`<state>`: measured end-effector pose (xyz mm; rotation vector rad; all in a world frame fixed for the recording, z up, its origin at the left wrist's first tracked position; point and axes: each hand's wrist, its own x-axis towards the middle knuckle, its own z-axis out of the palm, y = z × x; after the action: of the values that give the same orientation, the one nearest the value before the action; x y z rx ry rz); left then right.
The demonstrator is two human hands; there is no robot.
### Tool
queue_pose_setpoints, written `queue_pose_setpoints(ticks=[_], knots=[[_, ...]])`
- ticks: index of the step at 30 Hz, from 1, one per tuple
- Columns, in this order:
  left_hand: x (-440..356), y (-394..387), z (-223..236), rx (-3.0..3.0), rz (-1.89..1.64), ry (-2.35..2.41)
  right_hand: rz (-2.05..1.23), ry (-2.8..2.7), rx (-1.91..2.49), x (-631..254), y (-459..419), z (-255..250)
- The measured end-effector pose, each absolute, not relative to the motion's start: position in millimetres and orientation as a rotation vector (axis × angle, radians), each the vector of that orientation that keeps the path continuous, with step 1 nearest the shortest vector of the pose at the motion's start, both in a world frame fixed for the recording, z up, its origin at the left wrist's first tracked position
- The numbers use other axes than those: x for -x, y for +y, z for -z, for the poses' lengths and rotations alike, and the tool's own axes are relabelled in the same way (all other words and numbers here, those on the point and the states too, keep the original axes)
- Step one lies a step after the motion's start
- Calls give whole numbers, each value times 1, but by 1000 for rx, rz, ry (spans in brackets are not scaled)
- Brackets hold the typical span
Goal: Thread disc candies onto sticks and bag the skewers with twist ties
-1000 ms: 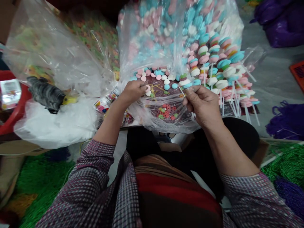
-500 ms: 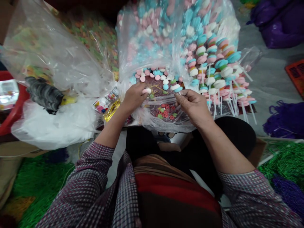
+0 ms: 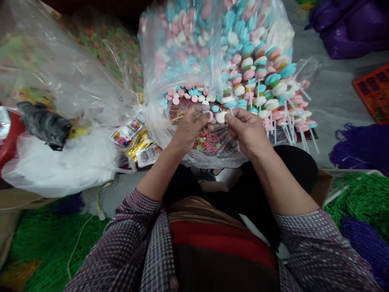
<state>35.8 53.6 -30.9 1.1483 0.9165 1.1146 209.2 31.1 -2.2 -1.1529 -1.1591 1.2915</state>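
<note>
My left hand (image 3: 191, 126) and my right hand (image 3: 246, 129) meet over an open clear plastic bag (image 3: 170, 56) of pink, blue and white round candies. The left fingers pinch a pale pink candy (image 3: 210, 117). The right fingers pinch a thin white stick with a white candy (image 3: 221, 117) at its tip, and the two candies touch. Small red and green ring candies (image 3: 207, 142) lie in the plastic under my hands. Finished candy skewers (image 3: 273, 93) on white sticks lie in a pile just right of my right hand.
A second clear bag (image 3: 60, 69) of mixed candies stands at the left, with a white bag (image 3: 57, 166) and a dark bundle (image 3: 42, 123) below it. Gold twist ties (image 3: 140, 142) lie beside small packets. Green (image 3: 361, 198) and purple bead strings (image 3: 361, 146) lie at the right, an orange crate (image 3: 372, 91) beyond.
My left hand picked a pink candy out of the bag and moved right. My right hand came left with the stick, so the two hands now meet.
</note>
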Motion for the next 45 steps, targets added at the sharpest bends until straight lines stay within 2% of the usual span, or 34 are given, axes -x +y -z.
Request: queue_pose_setpoints(ticks=[3,6,10,20,31,41,45], knots=[[-43,51,35,-875,-1147,873,-1368,-1174,1093,-209,29,-1],[-53,46,35,-758,-1166,859,-1275,-1231,1099,-204,28,-1],[-62,38,29,-703,-1162,833,-1148,-1278,1148,-203,29,4],[-56,38,34,-624,-1151,840,-1217,-1257,1167,-209,33,9],[-61,30,38,-959,-1170,926,-1018,-1310,1207,-203,33,15],[-31,57,37,-782,-1216,996,-1368,-1401,1295,-209,16,-11],[-23,66,29,-722,-1273,959,-1287,-1647,1311,-206,10,-16]])
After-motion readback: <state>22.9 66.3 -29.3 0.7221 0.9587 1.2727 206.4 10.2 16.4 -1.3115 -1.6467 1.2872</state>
